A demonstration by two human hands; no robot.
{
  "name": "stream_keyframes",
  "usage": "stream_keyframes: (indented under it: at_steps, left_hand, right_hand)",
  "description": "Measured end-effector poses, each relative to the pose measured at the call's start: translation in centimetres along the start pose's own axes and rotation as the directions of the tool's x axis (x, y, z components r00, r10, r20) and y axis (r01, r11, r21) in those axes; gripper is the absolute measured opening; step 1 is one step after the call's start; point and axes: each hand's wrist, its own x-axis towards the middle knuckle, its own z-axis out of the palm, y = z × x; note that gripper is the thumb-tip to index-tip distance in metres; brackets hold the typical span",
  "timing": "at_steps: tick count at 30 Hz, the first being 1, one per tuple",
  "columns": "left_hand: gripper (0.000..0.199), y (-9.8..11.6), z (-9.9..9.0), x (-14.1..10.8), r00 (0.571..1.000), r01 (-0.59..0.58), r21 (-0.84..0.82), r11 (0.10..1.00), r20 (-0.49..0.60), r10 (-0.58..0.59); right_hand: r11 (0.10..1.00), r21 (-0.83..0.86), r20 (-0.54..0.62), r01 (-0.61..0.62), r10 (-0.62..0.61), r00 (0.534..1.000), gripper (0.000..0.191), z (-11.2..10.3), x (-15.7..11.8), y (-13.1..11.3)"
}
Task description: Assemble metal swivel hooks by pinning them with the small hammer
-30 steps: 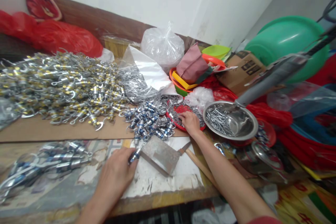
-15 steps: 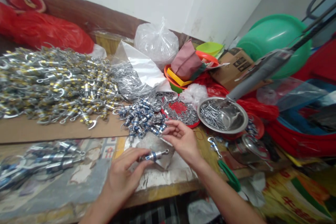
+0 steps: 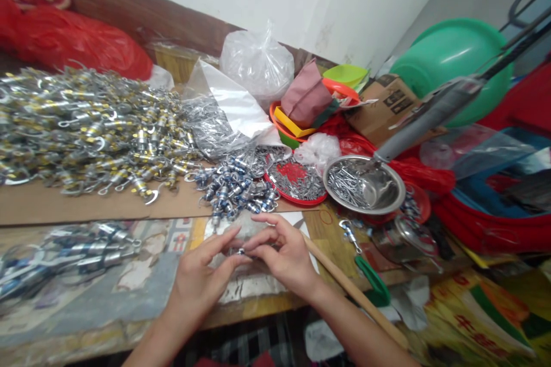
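Observation:
My left hand (image 3: 204, 266) and my right hand (image 3: 282, 252) meet low over a metal block on the bench. Between their fingertips is a small blue-banded metal fitting (image 3: 241, 251), mostly hidden by the fingers. Left thumb and index finger hold one side of it; right thumb and fingers close on the other. Just behind the hands lies a pile of similar blue-banded fittings (image 3: 226, 189) with hooks and eyes. A wooden handle (image 3: 344, 281) slants out from beneath my right forearm; its far end is hidden.
A large heap of yellow-banded fittings (image 3: 90, 132) covers the back left on cardboard (image 3: 64, 206). More blue-banded fittings (image 3: 94, 252) lie front left. A red dish (image 3: 297, 198) of small metal parts and a steel bowl (image 3: 396, 198) of pins stand right. One loose fitting (image 3: 350, 235) lies nearby.
My right hand has come down and left to the fitting, which was in plain view in my left hand and is now mostly covered. The wooden handle has appeared by my right forearm.

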Motion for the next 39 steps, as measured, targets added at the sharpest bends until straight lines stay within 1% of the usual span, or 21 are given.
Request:
stream_keyframes:
  at_steps: [2,3,5,6,7,9,10,12,14,16,17,19,23,24,26,28,29,32,35,37,39]
  left_hand:
    - [0.016,0.0,-0.1,-0.1,0.999,0.022,-0.022,1.000,0.041,-0.022]
    - [0.011,0.1,-0.2,-0.1,0.997,0.054,-0.041,0.998,0.058,-0.052]
    - [0.009,0.1,-0.4,-0.2,0.987,0.149,-0.101,0.984,0.076,-0.142]
    - [0.008,0.1,-0.6,-0.3,0.979,0.198,-0.137,0.971,0.080,-0.189]
    - [0.007,0.2,-0.7,-0.3,0.970,0.238,-0.169,0.956,0.087,-0.226]
    - [0.008,0.4,-0.9,-0.4,0.961,0.268,-0.200,0.942,0.121,-0.248]
    - [0.009,0.6,-1.0,-0.4,0.962,0.261,-0.188,0.947,0.137,-0.238]
    - [0.011,1.1,-1.1,-0.5,0.969,0.221,-0.125,0.967,0.142,-0.203]
    - [0.012,1.6,-1.1,-0.6,0.978,0.167,-0.044,0.985,0.137,-0.159]
    - [0.014,2.0,-1.2,-0.7,0.986,0.110,0.017,0.994,0.126,-0.111]
    - [0.014,2.1,-1.3,-0.7,0.989,0.083,0.037,0.996,0.121,-0.087]
    - [0.015,2.3,-1.3,-0.8,0.991,0.041,0.060,0.997,0.125,-0.048]
    - [0.016,2.4,-1.4,-0.7,0.980,-0.036,0.077,0.996,0.196,0.020]
    - [0.016,2.5,-1.4,-0.7,0.978,-0.060,0.080,0.995,0.204,0.043]
    - [0.015,2.7,-1.3,-0.8,0.977,-0.098,0.082,0.992,0.199,0.080]
    - [0.015,2.9,-1.2,-1.1,0.979,-0.102,0.070,0.992,0.186,0.088]
    - [0.015,2.9,-1.1,-1.2,0.980,-0.091,0.060,0.994,0.185,0.078]
    - [0.016,2.7,-0.8,-1.4,0.976,0.009,0.017,1.000,0.219,-0.012]
    - [0.016,2.1,-0.6,-1.6,0.952,0.194,-0.033,0.980,0.246,-0.180]
    - [0.017,1.8,-0.4,-1.7,0.926,0.320,-0.103,0.942,0.247,-0.287]
    - [0.021,1.6,-0.2,-1.8,0.893,0.424,-0.226,0.877,0.265,-0.364]
  right_hand:
    - [1.000,-0.013,0.031,0.021,-0.021,0.999,0.041,-0.1,-0.2,0.0]
    - [0.998,-0.033,0.045,0.049,-0.048,0.998,0.040,-0.2,-0.4,0.0]
    - [0.975,-0.137,0.059,0.174,-0.168,0.984,0.037,-0.6,-1.0,-0.2]
    - [0.937,-0.217,0.069,0.273,-0.264,0.962,0.035,-0.8,-1.4,-0.3]
    - [0.871,-0.309,0.093,0.383,-0.373,0.923,0.034,-1.1,-1.7,-0.3]
    - [0.665,-0.472,0.210,0.578,-0.552,0.807,0.028,-1.7,-2.4,-0.5]
    - [0.561,-0.521,0.284,0.643,-0.596,0.751,0.024,-2.0,-2.7,-0.5]
    - [0.408,-0.570,0.388,0.713,-0.632,0.671,0.022,-2.4,-3.1,-0.6]
    - [0.319,-0.585,0.420,0.746,-0.667,0.615,0.021,-2.6,-3.1,-0.6]
    - [0.283,-0.590,0.410,0.756,-0.702,0.582,0.020,-2.6,-3.0,-0.6]
    - [0.282,-0.590,0.398,0.757,-0.714,0.576,0.020,-2.5,-2.9,-0.6]
    - [0.319,-0.588,0.368,0.743,-0.713,0.597,0.022,-2.4,-2.8,-0.6]
    - [0.439,-0.578,0.282,0.688,-0.684,0.673,0.024,-2.2,-3.1,-0.5]
    - [0.452,-0.576,0.278,0.681,-0.675,0.683,0.024,-2.2,-3.2,-0.5]
    - [0.450,-0.577,0.290,0.682,-0.668,0.686,0.025,-2.1,-3.4,-0.6]
    - [0.458,-0.579,0.277,0.675,-0.668,0.691,0.025,-2.1,-3.7,-0.7]
    - [0.486,-0.573,0.250,0.660,-0.663,0.706,0.025,-2.0,-3.9,-0.7]
    - [0.618,-0.514,0.149,0.594,-0.618,0.772,0.024,-1.7,-4.2,-0.6]
    - [0.735,-0.449,0.071,0.508,-0.538,0.840,0.018,-1.5,-4.3,-0.3]
    - [0.802,-0.408,0.028,0.436,-0.466,0.884,0.014,-1.3,-4.3,-0.2]
    - [0.846,-0.380,0.000,0.374,-0.404,0.915,0.013,-1.2,-4.3,-0.2]
